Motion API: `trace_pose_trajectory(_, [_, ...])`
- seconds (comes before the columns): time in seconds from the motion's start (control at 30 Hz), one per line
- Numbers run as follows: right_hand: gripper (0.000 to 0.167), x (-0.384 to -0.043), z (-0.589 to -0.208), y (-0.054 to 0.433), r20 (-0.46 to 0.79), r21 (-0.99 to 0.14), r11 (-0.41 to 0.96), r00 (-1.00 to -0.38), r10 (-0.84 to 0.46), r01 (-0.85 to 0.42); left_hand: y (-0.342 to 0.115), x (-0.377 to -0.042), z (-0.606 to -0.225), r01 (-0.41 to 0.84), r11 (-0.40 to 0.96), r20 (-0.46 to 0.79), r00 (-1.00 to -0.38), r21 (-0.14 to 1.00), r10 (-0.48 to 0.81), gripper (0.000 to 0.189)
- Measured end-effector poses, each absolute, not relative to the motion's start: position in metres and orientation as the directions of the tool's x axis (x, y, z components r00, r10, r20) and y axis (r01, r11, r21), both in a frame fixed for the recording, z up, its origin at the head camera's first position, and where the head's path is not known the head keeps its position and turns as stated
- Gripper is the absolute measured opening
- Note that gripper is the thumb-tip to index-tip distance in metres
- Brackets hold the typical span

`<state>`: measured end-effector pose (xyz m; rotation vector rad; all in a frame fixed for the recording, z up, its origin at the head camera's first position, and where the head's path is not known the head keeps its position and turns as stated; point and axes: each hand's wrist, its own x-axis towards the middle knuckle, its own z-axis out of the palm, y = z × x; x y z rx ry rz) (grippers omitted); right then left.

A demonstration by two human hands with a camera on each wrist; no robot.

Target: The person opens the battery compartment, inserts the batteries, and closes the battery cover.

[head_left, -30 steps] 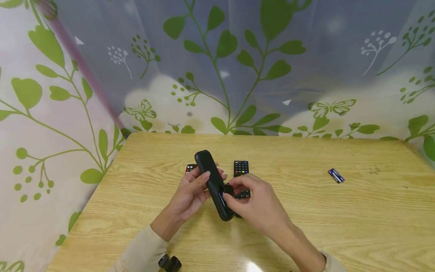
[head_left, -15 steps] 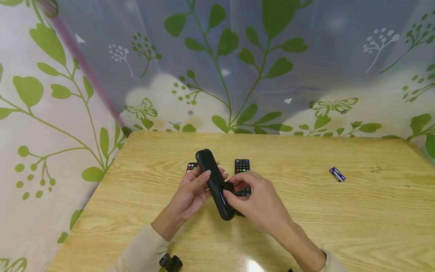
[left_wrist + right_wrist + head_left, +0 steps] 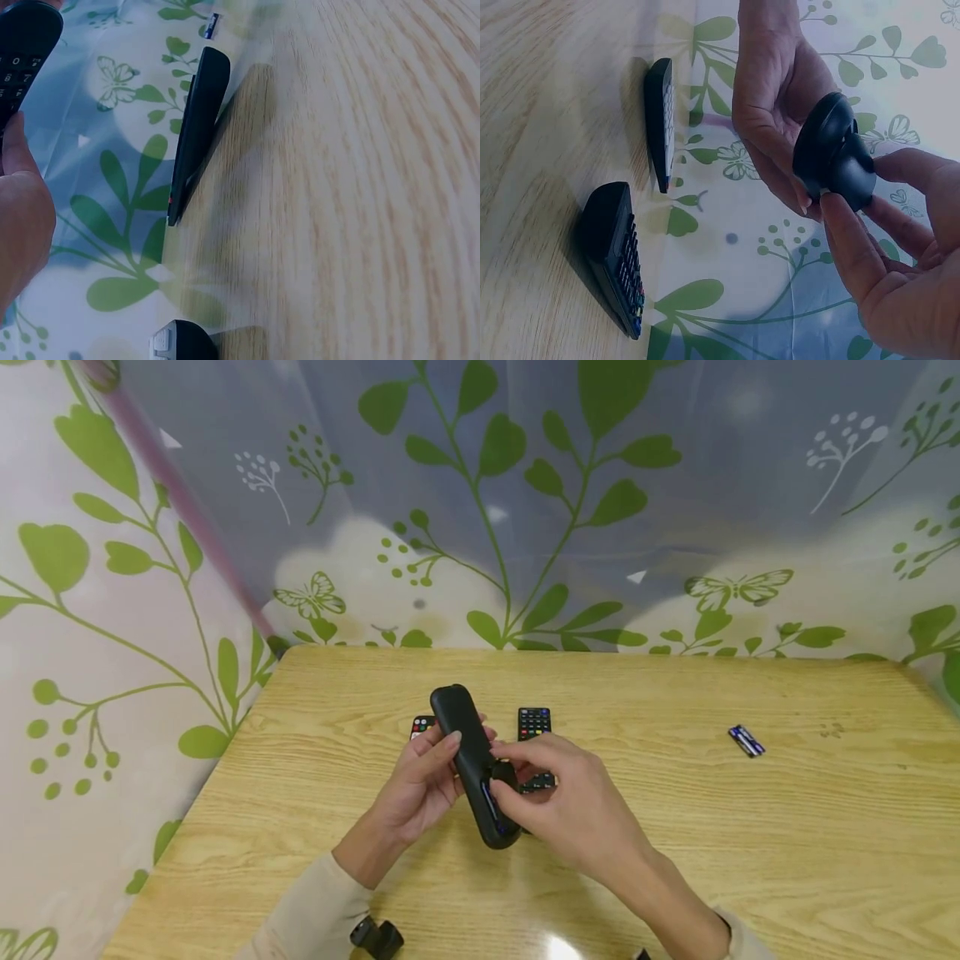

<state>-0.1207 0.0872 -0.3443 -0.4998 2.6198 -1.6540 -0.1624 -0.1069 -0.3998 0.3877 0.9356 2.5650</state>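
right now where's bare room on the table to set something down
The table is bare between its right remote and the batteries, and from its left remote to the left edge. The middle is crowded: left hand, right hand and held remote bunch there.

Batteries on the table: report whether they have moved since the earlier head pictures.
No. Against the faint marks on the tabletop, the batteries keep their place; the whole view shifted slightly.

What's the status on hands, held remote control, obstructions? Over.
Left hand gripping black remote control; right hand pinching battery cover. Battery compartment partly open, blue showing inside. Nothing seen blocking; second remote control partly hidden behind right hand.
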Motion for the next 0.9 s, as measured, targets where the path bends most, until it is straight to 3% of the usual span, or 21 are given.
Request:
trace_pose_trajectory(0.2, [0.025, -0.118, -0.338, 0.088, 0.194, -0.894, 0.346, -0.941, -0.278, -0.286, -0.109, -0.162, -0.399, -0.269, -0.712, 0.143, -0.876, 0.648, 0.461, 0.051])
trace_pose_trajectory(0.43, [0.024, -0.118, -0.330, 0.092, 0.196, -0.929, 0.256, -0.942, -0.272, -0.267, -0.110, -0.162, -0.395, -0.309, -0.715, 0.152, -0.851, 0.627, 0.502, 0.053])
trace_pose_trajectory(0.9, [0.028, -0.117, -0.332, 0.090, 0.135, -0.943, 0.261, -0.952, -0.275, -0.209, -0.111, -0.163, -0.395, -0.282, -0.729, 0.187, -0.852, 0.624, 0.490, 0.054])
